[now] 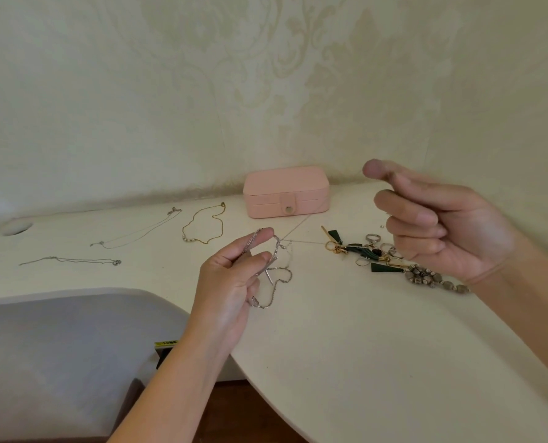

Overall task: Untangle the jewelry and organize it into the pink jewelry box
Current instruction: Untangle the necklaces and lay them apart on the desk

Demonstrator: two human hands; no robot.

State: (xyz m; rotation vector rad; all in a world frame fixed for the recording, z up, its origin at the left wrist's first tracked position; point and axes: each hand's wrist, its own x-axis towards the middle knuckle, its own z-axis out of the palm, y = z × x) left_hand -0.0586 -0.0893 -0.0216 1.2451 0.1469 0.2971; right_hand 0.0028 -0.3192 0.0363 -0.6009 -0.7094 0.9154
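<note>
With the left hand (pixel 231 282) pinching the knotted silver link chain (pixel 277 270) and the raised right hand (pixel 442 225) pinching a hair-thin silver strand (pixel 298 226) drawn taut from it, a harder pull could cinch the knot or snap the strand, while the closed pink rectangular jewelry box (pixel 285 190) sits beyond both hands.

Jewelry on the table (pixel 330 340)
The jewelry box (pixel 285 191) stands at the back by the wall. Left of it lie a first chain (pixel 203 223), a second chain (pixel 135 231) and a third chain (pixel 71 260). An earring pile (pixel 378 254) lies front right, the tangled chain (pixel 274 271) between.
</note>
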